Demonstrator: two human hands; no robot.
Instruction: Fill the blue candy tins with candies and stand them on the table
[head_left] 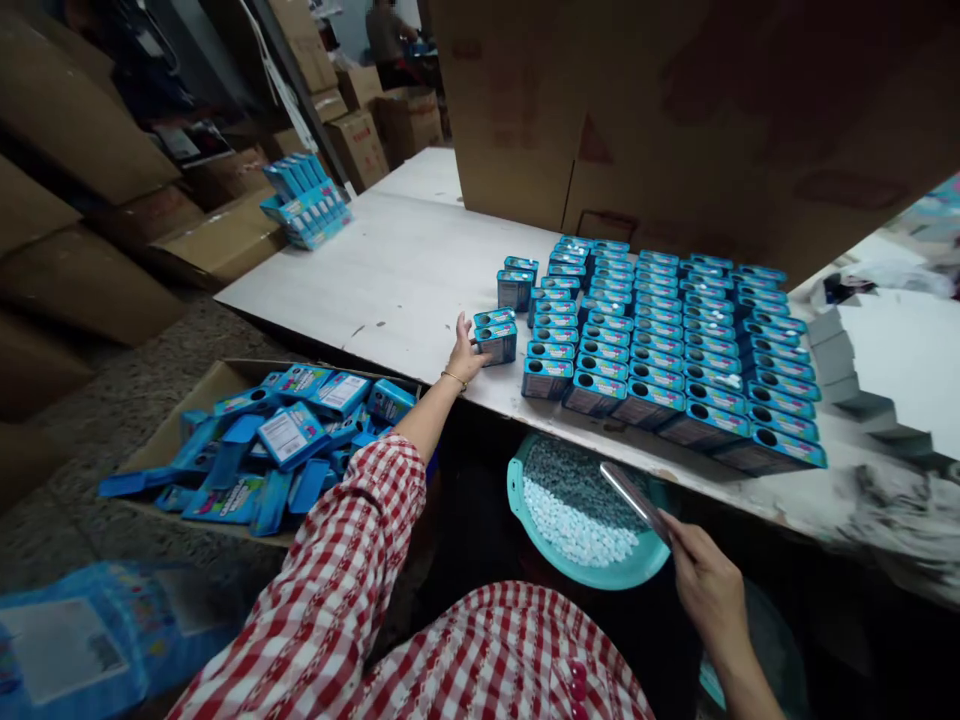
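My left hand point(466, 357) is at the white table's front edge, its fingers around a pair of small blue boxes point(496, 345) that stand upright. To their right, several rows of the same blue boxes point(649, 395) stand close together, many with a dark round spot on top. My right hand point(703, 570) grips the end of a metal scoop point(634, 495), held over the right side of a turquoise basin point(592, 572). Small white pieces point(577, 525) lie in the basin, partly in shadow. Another pair of boxes point(515, 288) stands behind my left hand.
A carton point(169, 425) of flattened or loose blue boxes stands at the left. A blue display pack point(307, 210) is on the table's far left corner. A large cardboard box point(637, 120) rises behind the rows. A person point(390, 45) is in the background.
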